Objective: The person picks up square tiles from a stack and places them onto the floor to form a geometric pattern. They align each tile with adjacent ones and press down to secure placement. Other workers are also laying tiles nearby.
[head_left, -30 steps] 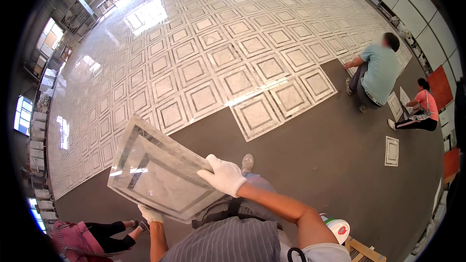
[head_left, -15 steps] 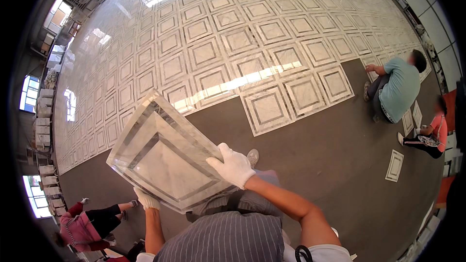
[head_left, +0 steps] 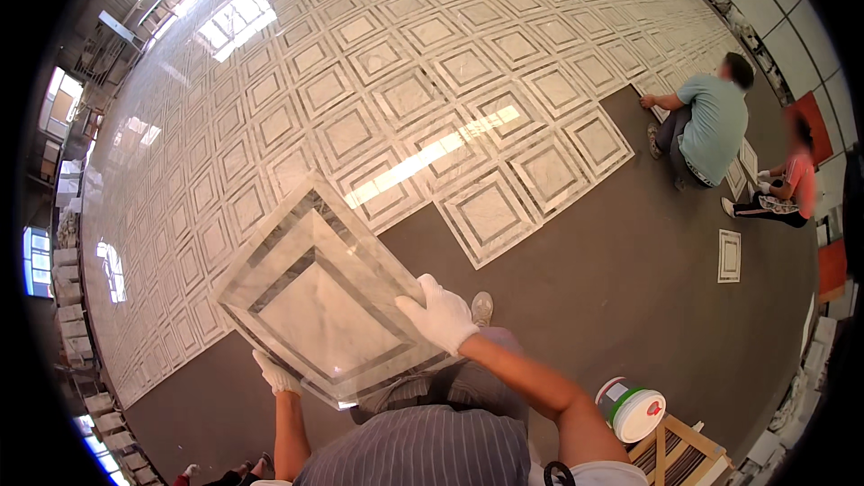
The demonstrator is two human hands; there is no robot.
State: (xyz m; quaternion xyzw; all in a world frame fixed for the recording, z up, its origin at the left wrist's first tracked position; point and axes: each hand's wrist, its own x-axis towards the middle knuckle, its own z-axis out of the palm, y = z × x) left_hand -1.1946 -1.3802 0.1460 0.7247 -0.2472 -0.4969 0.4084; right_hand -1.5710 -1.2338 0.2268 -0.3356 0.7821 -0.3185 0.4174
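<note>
Both hands in white knit gloves carry a square marble tile (head_left: pixel 328 306), held tilted in front of the torso above the bare grey floor (head_left: pixel 576 270). Tile is glossy, pale veined stone with a darker grey square band inset and a lighter border, edges straight and thin. Right hand (head_left: pixel 441 313) clamps the tile's right edge, fingers curled over the top face. Left hand (head_left: pixel 275 373) grips the lower left edge from beneath, fingers wrapped under, only partly seen. Beyond lies the laid floor (head_left: pixel 378 81): polished tiles of the same framed-square pattern, reflecting window light. A lone tile (head_left: pixel 729 256) lies flat on the grey screed. Two people work at the laid edge far right, one crouching in a teal shirt (head_left: pixel 711 121), one seated in a red top (head_left: pixel 792 182). A white round bucket (head_left: pixel 634 409) with green band stands beside a wooden crate (head_left: pixel 679 454), lower right.
</note>
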